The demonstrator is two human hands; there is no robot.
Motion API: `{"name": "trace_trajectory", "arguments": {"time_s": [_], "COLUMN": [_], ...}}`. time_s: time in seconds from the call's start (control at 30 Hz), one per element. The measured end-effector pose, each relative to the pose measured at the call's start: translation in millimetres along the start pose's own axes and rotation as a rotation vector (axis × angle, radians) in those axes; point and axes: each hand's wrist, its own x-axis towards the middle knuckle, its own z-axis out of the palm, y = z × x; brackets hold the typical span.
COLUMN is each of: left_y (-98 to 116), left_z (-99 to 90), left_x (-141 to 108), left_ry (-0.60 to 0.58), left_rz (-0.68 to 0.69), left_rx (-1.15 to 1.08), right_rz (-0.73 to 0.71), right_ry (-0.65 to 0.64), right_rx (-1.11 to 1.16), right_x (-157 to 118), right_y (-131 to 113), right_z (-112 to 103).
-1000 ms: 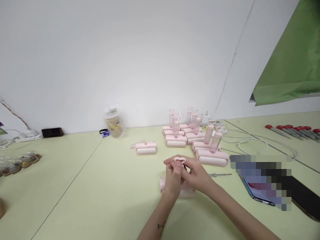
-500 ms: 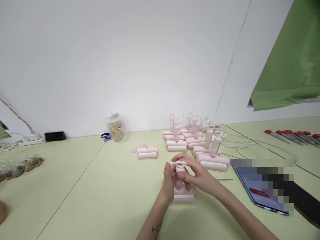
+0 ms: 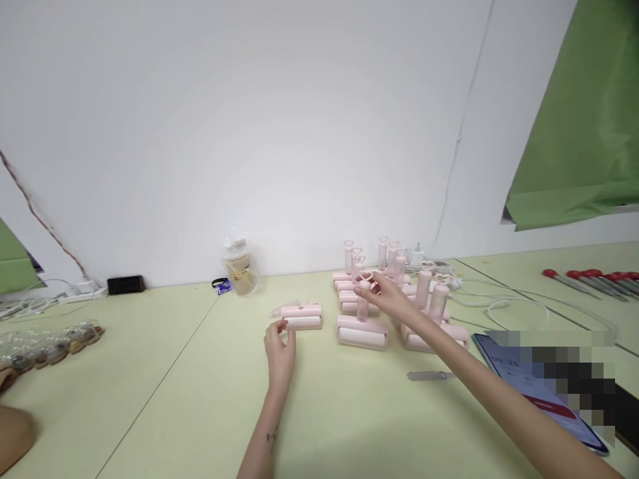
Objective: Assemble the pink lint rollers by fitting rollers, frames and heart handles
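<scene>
My right hand (image 3: 387,296) grips the heart-shaped top of a pink lint roller (image 3: 362,332), whose clear pink handle stands upright from its roller head. Behind and to the right of it stand several more pink rollers (image 3: 423,289) with upright handles. At the left, another pink roller (image 3: 302,311) lies with its handle folded or laid behind it. My left hand (image 3: 280,342) is at that roller's near left end, fingers curved and apart, holding nothing that I can make out.
A grey knife-like tool (image 3: 430,376) lies at front right, beside a phone (image 3: 539,392). White cables (image 3: 519,303) and red-tipped tools (image 3: 594,275) are further right. A bagged cup (image 3: 242,269) stands by the wall. Someone's arm (image 3: 14,432) shows at far left, near wrapped items (image 3: 54,346).
My hands have separated. The right has carried the upright roller forward to the group; the left has let go and moved left to the other roller. The view has shifted slightly.
</scene>
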Motion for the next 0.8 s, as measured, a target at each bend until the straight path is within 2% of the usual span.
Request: {"name": "trace_trajectory", "arguments": {"time_s": [0.17,0.33,0.4,0.47,0.57,0.7,0.8], "left_y": [-12,-7,-4,0,7,17,24], "left_z": [10.9,9.2,4.3,-2.4,-16.0,-35.2,-44.7], "left_x": [5,25,33,36,28,3,-15], "left_ry": [-0.022,-0.16,-0.237,-0.314,-0.455,-0.634,-0.78], "left_rz": [0.079,0.108,0.129,0.139,0.148,0.136,0.087], "left_rx": [0.169,0.295,0.321,0.326,0.287,0.209,0.166], "right_rz": [-0.021,-0.207,-0.302,-0.375,-0.414,-0.424,-0.4], "right_ry": [0.117,0.33,0.345,0.298,0.163,-0.144,-0.366], "right_rx": [-0.107,-0.185,-0.181,-0.168,-0.16,-0.202,-0.254], "right_x": [4,-6,-5,2,24,55,65], "right_y": [17,3,-8,-18,-33,-45,-49], "right_z": [0,-3,4,19,55,114,151]}}
